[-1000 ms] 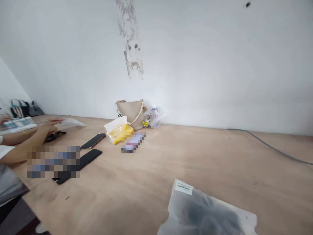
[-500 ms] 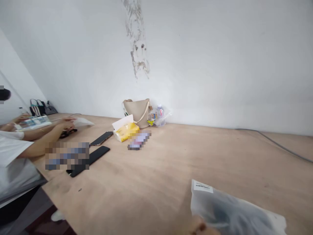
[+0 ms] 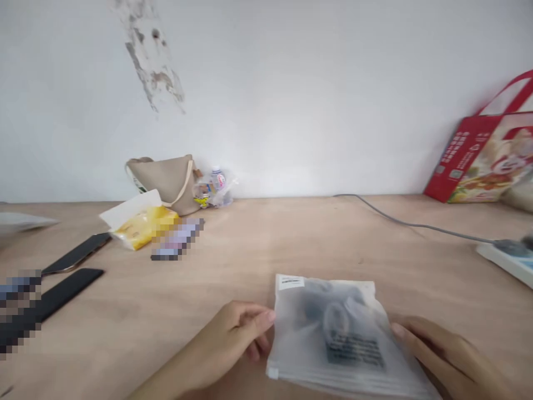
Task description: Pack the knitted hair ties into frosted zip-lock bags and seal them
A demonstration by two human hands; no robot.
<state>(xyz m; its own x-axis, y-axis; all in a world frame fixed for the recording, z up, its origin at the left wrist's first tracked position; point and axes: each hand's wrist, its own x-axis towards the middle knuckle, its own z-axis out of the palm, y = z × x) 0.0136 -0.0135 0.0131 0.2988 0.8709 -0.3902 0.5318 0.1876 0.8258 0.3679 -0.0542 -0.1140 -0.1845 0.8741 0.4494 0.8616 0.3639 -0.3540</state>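
Observation:
A frosted zip pouch [image 3: 308, 333] lies on the wooden table in front of me, with a small label at its top left corner and dark, coiled items showing faintly through it. My left hand [image 3: 239, 336] is at the pouch's left edge, thumb tip touching it and fingers curled beneath the thumb. At the right edge is my right hand [image 3: 445, 350], thumb and fingers extended and somewhat apart, the thumb against the plastic.
On the table [image 3: 266, 239] are a yellow tissue pack [image 3: 145, 225], phones [image 3: 77, 253], a beige bag [image 3: 166, 180] and a bottle [image 3: 218, 180] in clear plastic. A grey cable [image 3: 400, 223] runs to a power strip [image 3: 506, 261]. A red bag [image 3: 470, 158] leans at the right.
The view has turned right; the other person has left it, and the red bag and power strip have entered. Both my hands now show at the pouch, which appears nearer the middle.

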